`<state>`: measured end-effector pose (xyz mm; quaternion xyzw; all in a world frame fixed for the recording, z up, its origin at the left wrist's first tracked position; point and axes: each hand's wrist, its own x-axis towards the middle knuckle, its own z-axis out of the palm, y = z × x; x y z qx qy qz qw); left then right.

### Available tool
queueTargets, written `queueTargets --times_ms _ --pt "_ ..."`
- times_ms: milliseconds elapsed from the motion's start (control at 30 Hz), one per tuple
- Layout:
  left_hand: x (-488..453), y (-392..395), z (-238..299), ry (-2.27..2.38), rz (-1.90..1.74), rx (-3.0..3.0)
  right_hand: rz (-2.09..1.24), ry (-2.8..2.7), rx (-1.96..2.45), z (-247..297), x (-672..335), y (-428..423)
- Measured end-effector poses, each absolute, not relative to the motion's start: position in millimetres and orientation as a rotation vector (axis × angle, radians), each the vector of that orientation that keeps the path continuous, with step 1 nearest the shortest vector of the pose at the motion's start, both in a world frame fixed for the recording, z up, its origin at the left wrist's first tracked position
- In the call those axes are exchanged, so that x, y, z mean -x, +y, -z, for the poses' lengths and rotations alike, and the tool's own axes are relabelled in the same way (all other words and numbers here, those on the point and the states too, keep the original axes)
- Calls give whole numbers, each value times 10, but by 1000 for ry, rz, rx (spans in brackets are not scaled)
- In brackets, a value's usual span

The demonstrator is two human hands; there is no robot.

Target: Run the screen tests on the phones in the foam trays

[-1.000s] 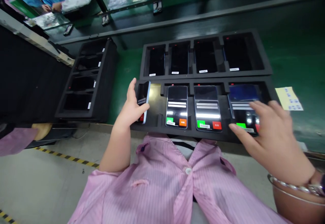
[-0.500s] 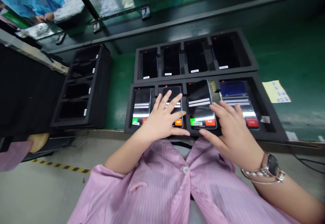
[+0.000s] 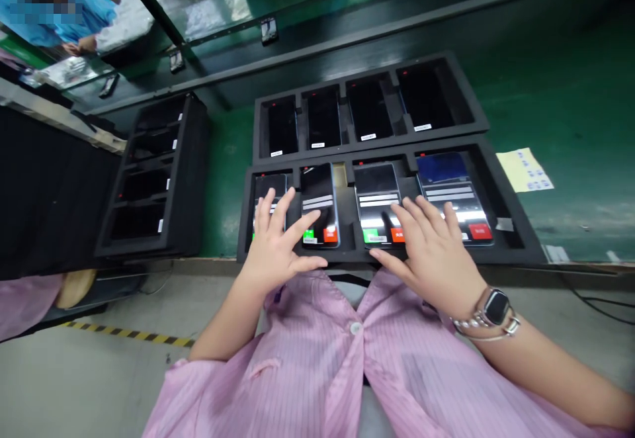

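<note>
My left hand (image 3: 275, 253) lies with spread fingers over the leftmost phone (image 3: 268, 194) in the near black foam tray (image 3: 387, 256), its thumb reaching towards the second phone (image 3: 320, 205). My right hand (image 3: 429, 256) rests spread across the lower end of the third phone (image 3: 377, 203), close to the fourth phone (image 3: 449, 193). Both hands hold nothing that I can see. The lit screens show grey bars, with green and red buttons on the middle phones. My left fingers hide most of the leftmost screen.
Behind stands a second foam tray (image 3: 367, 97) holding several dark phones. A third tray (image 3: 149, 176) of dark phones lies at left. A printed paper sheet (image 3: 523, 170) lies on the green bench. Blue-sleeved co-workers (image 3: 74, 21) work beyond a dark rail at the top.
My left hand has let go of the phone it held at the far left. Both hands have moved to the tray's middle, and the third phone now lies lower in its slot.
</note>
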<state>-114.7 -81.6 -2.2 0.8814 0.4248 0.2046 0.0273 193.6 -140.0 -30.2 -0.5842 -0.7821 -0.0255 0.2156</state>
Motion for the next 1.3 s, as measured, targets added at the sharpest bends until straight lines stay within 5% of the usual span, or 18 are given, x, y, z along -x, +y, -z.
queueTargets --times_ms 467,667,1300 --pt "1420 -1231 244 1438 -763 -2639 53 -2195 1572 224 -2111 -1714" --pt "1834 -1381 370 1838 -760 -2265 265 -2113 1778 313 -2490 -1920" --pt "1295 -1202 201 1597 -785 -2596 77 -2232 1518 205 -2097 -1615"
